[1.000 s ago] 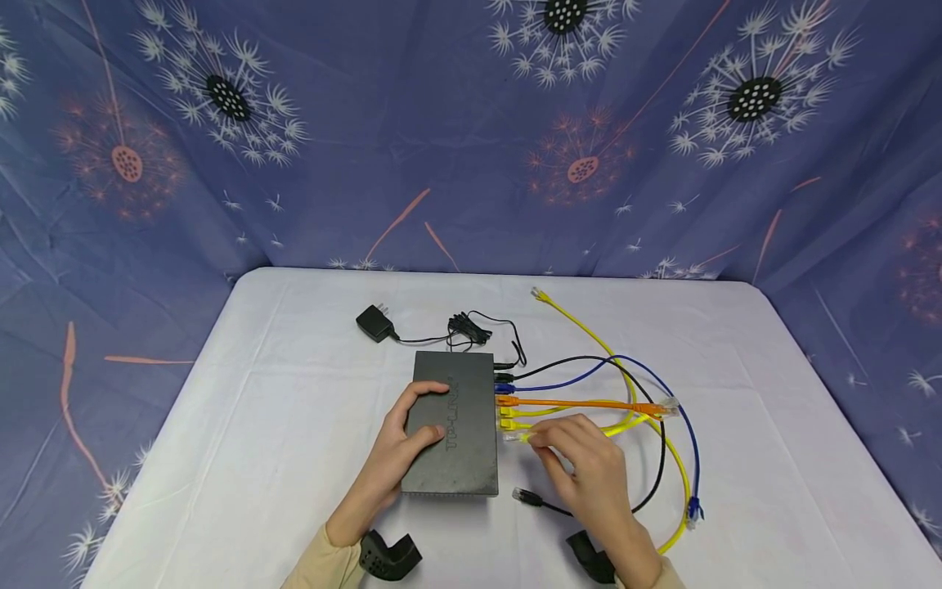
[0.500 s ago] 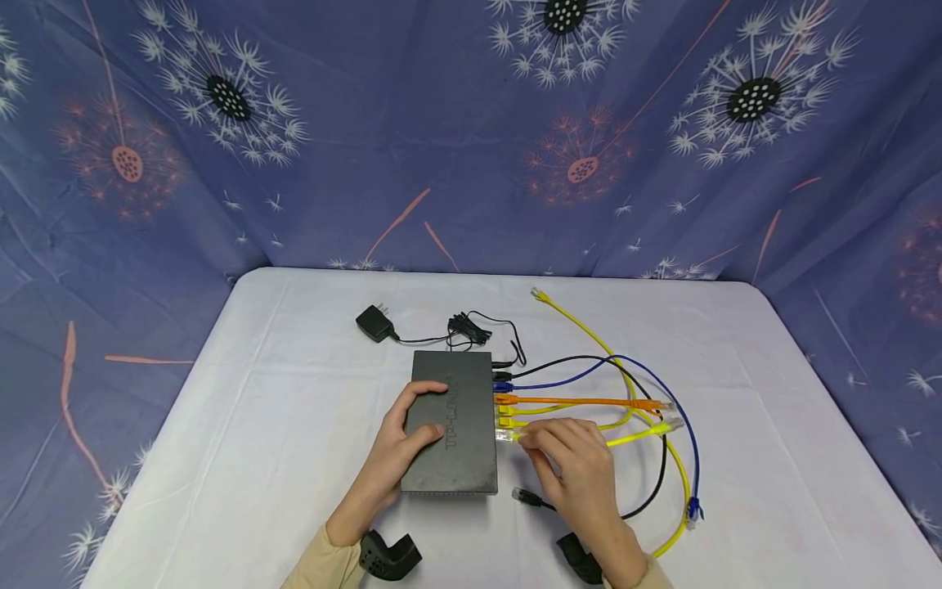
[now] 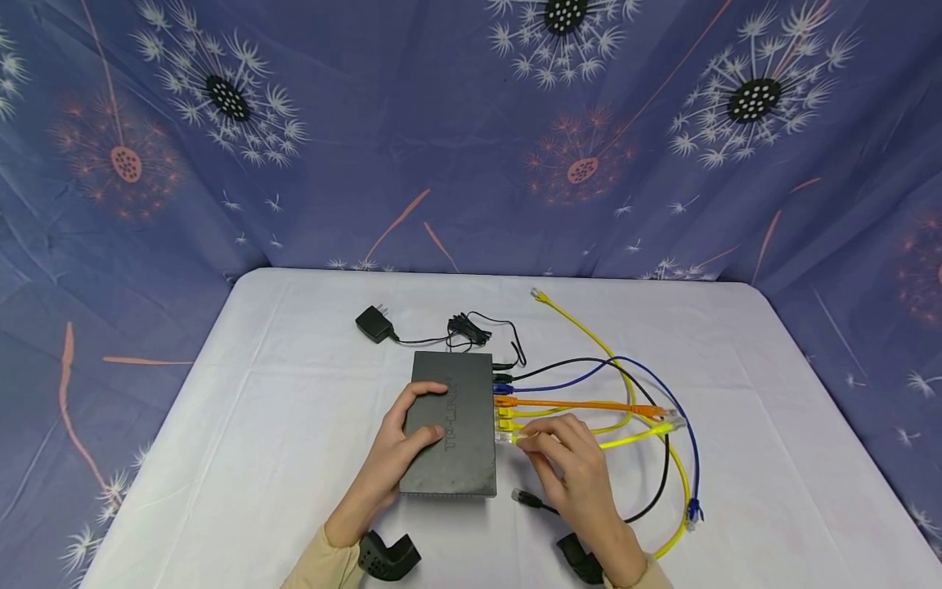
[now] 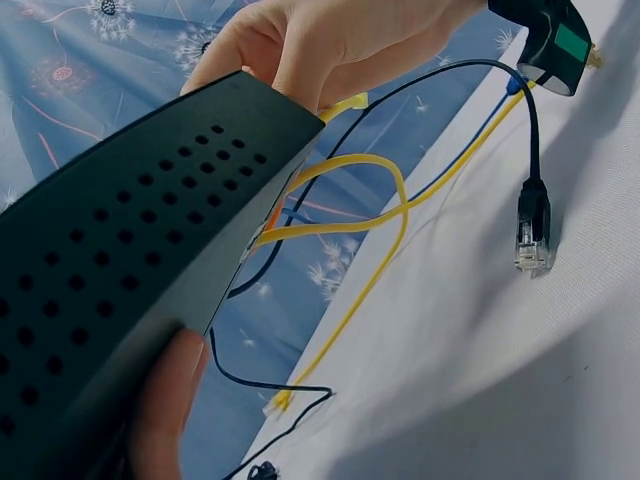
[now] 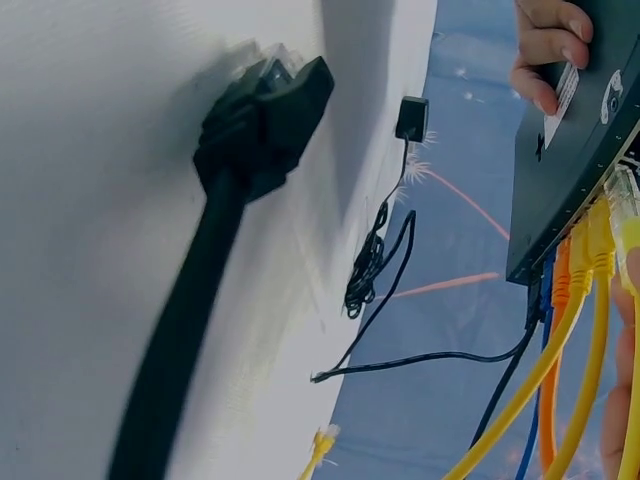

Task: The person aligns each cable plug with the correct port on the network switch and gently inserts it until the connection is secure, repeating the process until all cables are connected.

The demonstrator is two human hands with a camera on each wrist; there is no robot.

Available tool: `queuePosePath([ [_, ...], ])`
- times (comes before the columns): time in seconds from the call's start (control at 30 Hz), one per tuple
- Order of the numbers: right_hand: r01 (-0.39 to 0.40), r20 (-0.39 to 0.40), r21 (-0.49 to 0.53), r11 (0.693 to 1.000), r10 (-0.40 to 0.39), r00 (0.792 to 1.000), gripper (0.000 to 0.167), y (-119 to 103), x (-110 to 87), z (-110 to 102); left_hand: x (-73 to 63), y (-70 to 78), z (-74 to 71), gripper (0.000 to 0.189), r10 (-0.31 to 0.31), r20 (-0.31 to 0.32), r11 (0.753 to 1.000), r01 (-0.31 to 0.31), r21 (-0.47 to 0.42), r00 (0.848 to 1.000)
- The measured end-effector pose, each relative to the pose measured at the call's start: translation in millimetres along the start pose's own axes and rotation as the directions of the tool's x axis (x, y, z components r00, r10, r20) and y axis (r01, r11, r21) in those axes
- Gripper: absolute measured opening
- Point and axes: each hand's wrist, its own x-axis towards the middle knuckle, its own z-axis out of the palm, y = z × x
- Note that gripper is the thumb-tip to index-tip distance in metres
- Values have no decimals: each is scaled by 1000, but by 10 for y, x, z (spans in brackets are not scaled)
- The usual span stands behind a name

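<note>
A black TP-LINK network switch (image 3: 471, 458) is gripped at its left side by my left hand (image 3: 397, 446). The thumb and forefinger lie on top, and the right wrist view shows fingers (image 5: 553, 48) curled under its base. My right hand (image 3: 570, 462) pinches a bright yellow network cable (image 3: 633, 438) just behind its clear plug (image 5: 624, 195), which is right at the port edge. Beside it, two yellow plugs (image 3: 504, 420), an orange cable (image 3: 574, 403), a blue cable (image 3: 548, 387) and a black cable (image 3: 537, 367) sit in the row of ports.
A black power adapter (image 3: 375, 324) with a bundled cord (image 3: 468, 328) lies behind the switch on the white tablecloth (image 3: 309, 393). A loose black plug (image 4: 532, 235) lies near the right hand. Free cable ends and loops spread rightward, including a blue plug (image 3: 693, 513).
My right hand has moved slightly left, bringing the bright yellow cable's plug up to the switch's port edge. The left hand keeps its hold on the switch.
</note>
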Motion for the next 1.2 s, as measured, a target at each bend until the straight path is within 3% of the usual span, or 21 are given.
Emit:
queuePosePath([
  [0.4,72,-14,101,992,-71,997,23,23,7,4,6,5,-28,48,22,29,1000,-22,22,999],
  [0.67,-1,12,131,991,0,1000,20,16,9,-3,20,4,0,48,43,22,999,-43,23,999],
  [0.93,14,1,151,988,-15,1000,22,34,34,9,30,8,37,48,36,28,999,-37,26,999],
  [1.13,31,-11,174,984,-30,999,7,41,45,17,24,23,38,48,42,31,998,-43,36,999],
  [1.2,28,-10,178,984,-27,1000,11,38,48,14,21,31,39,48,44,29,998,-46,40,999],
])
